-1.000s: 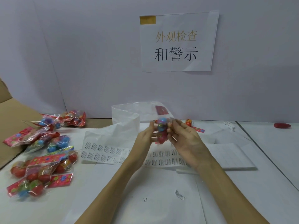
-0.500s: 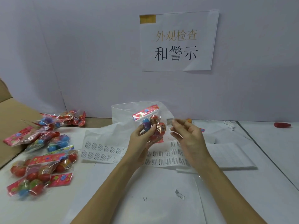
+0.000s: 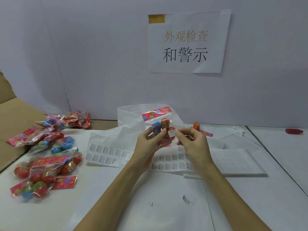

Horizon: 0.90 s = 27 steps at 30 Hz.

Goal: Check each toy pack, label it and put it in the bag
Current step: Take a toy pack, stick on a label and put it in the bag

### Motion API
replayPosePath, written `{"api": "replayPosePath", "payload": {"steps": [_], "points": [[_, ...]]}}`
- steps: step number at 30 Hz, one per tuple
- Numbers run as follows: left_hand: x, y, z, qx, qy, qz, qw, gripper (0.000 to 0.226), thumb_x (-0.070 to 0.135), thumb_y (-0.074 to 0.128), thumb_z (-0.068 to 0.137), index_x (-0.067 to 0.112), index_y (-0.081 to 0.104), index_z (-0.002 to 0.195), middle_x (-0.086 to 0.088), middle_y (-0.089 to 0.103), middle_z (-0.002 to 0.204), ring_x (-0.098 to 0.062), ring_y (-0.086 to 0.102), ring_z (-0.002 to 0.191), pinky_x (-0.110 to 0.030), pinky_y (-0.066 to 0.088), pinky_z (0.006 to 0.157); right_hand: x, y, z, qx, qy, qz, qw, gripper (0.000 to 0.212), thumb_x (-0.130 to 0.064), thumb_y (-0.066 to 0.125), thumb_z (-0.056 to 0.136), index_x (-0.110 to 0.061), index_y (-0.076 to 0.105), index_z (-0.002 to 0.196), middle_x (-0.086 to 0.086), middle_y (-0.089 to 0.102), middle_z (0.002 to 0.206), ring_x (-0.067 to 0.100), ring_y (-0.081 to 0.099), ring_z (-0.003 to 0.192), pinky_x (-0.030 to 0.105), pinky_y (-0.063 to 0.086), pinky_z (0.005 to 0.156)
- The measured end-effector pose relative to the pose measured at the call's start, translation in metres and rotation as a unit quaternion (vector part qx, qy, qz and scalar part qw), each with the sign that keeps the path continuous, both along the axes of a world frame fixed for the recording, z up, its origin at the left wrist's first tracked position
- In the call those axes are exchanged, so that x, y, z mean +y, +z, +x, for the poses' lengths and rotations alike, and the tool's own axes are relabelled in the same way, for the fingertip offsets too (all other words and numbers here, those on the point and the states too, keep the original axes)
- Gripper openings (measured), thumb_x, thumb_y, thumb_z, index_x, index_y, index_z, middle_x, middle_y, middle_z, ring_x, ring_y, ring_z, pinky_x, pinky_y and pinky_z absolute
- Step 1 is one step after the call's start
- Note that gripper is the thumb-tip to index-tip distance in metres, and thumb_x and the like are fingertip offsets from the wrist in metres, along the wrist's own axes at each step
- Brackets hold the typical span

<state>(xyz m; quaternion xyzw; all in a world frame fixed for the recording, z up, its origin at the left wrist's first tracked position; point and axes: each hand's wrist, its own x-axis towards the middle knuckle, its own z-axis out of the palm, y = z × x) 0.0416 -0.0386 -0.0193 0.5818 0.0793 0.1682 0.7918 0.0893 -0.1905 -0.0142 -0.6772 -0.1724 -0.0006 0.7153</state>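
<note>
Seen from the head camera, your left hand (image 3: 148,144) curls round the clear cellophane toy pack with the red flowered header strip (image 3: 159,124), holding it upright above the middle of the bench — that lifts one flat face toward you and keeps the film taut for sticking. Your right hand (image 3: 191,140) pinches the small white warning label (image 3: 172,133) between thumb and fingertips and brings it against the front of the pack, so the step in hand looks like labelling.

The white sheets of printed warning labels (image 3: 110,155) lie flat just under your hands, close for peeling. The translucent white plastic bag (image 3: 131,114) stands open behind the pack, near the bench's far edge, ready to receive it. The heap of unlabelled toy packs (image 3: 45,157) waits along the left edge, near the brown cardboard box (image 3: 11,127).
</note>
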Motion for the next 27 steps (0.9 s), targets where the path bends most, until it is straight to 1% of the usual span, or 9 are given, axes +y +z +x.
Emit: {"api": "replayPosePath", "payload": {"steps": [3, 6, 9, 12, 16, 19, 22, 24, 27], "points": [[0.0003, -0.0004, -0.0002, 0.0, -0.005, 0.001, 1.0, 0.044, 0.033, 0.08, 0.08, 0.02, 0.069, 0.121, -0.01, 0.079, 0.112, -0.03, 0.076, 0.103, -0.032, 0.062, 0.085, -0.0003, -0.0004, -0.0001, -0.004, 0.0, 0.001, 1.0, 0.003, -0.023, 0.072, 0.097, -0.02, 0.073, 0.096, -0.013, 0.075, 0.084, 0.005, 0.071, 0.073, 0.014, 0.054, 0.062], [0.0003, -0.0003, 0.0, 0.008, -0.005, 0.006, 1.0, 0.048, 0.034, 0.08, 0.08, 0.019, 0.068, 0.124, -0.009, 0.078, 0.114, -0.03, 0.076, 0.105, -0.034, 0.062, 0.09, -0.0002, -0.001, 0.0004, -0.004, -0.006, -0.002, 1.0, 0.003, -0.023, 0.072, 0.097, -0.02, 0.073, 0.096, -0.014, 0.075, 0.083, 0.005, 0.071, 0.074, 0.014, 0.054, 0.062], [-0.0001, 0.0006, 0.0003, 0.011, -0.006, 0.004, 1.0, 0.047, 0.034, 0.08, 0.079, 0.02, 0.069, 0.123, -0.009, 0.079, 0.113, -0.03, 0.076, 0.105, -0.033, 0.062, 0.087, -0.0002, -0.0014, 0.0004, -0.006, -0.006, -0.006, 1.0, 0.004, -0.024, 0.072, 0.097, -0.021, 0.073, 0.097, -0.015, 0.074, 0.083, 0.004, 0.071, 0.073, 0.012, 0.053, 0.062], [0.0, 0.0001, 0.0006, 0.011, -0.007, 0.01, 1.0, 0.047, 0.035, 0.08, 0.079, 0.022, 0.068, 0.123, -0.008, 0.079, 0.113, -0.03, 0.076, 0.106, -0.032, 0.062, 0.088, 0.0002, -0.0016, 0.0005, -0.006, -0.011, -0.006, 1.0, 0.003, -0.024, 0.072, 0.097, -0.021, 0.073, 0.097, -0.011, 0.074, 0.085, 0.005, 0.071, 0.076, 0.012, 0.054, 0.063], [0.0002, 0.0004, 0.0002, 0.006, -0.012, 0.004, 1.0, 0.045, 0.036, 0.083, 0.077, 0.024, 0.07, 0.118, -0.007, 0.079, 0.111, -0.03, 0.076, 0.104, -0.026, 0.061, 0.079, 0.0003, -0.0007, -0.0001, -0.006, -0.011, -0.004, 1.0, 0.002, -0.023, 0.072, 0.097, -0.021, 0.073, 0.096, -0.008, 0.075, 0.088, 0.005, 0.071, 0.075, 0.012, 0.054, 0.063], [0.0, 0.0002, 0.0005, 0.001, -0.017, 0.005, 1.0, 0.051, 0.035, 0.084, 0.075, 0.022, 0.068, 0.122, -0.006, 0.079, 0.111, -0.029, 0.077, 0.102, -0.024, 0.06, 0.077, 0.0, 0.0, -0.001, -0.008, -0.011, -0.008, 1.0, 0.003, -0.023, 0.071, 0.097, -0.021, 0.073, 0.097, -0.007, 0.075, 0.09, 0.003, 0.071, 0.075, 0.011, 0.053, 0.063], [-0.0008, -0.0011, 0.0023, -0.001, -0.023, 0.024, 0.999, 0.059, 0.037, 0.091, 0.071, 0.024, 0.067, 0.123, -0.006, 0.079, 0.114, -0.029, 0.076, 0.104, -0.028, 0.061, 0.084, 0.0, -0.0001, -0.001, -0.008, -0.015, -0.011, 1.0, 0.002, -0.023, 0.071, 0.097, -0.021, 0.072, 0.097, -0.006, 0.075, 0.091, 0.003, 0.071, 0.075, 0.011, 0.053, 0.063], [-0.0015, -0.0029, 0.0038, 0.006, -0.008, 0.045, 0.999, 0.066, 0.041, 0.094, 0.067, 0.026, 0.066, 0.125, -0.004, 0.078, 0.116, -0.028, 0.075, 0.108, -0.034, 0.06, 0.094, 0.0006, -0.0004, -0.0015, -0.012, -0.014, -0.013, 1.0, 0.002, -0.022, 0.071, 0.097, -0.021, 0.072, 0.096, -0.005, 0.075, 0.091, 0.003, 0.071, 0.073, 0.011, 0.052, 0.061], [0.0003, -0.0065, 0.005, -0.003, 0.008, 0.058, 0.998, 0.057, 0.037, 0.092, 0.071, 0.027, 0.068, 0.122, -0.003, 0.079, 0.114, -0.027, 0.075, 0.108, -0.04, 0.058, 0.101, 0.0015, -0.002, -0.0011, -0.019, -0.003, -0.011, 1.0, 0.002, -0.02, 0.072, 0.097, -0.021, 0.072, 0.095, -0.009, 0.074, 0.085, 0.004, 0.071, 0.073, 0.011, 0.053, 0.063]]}}
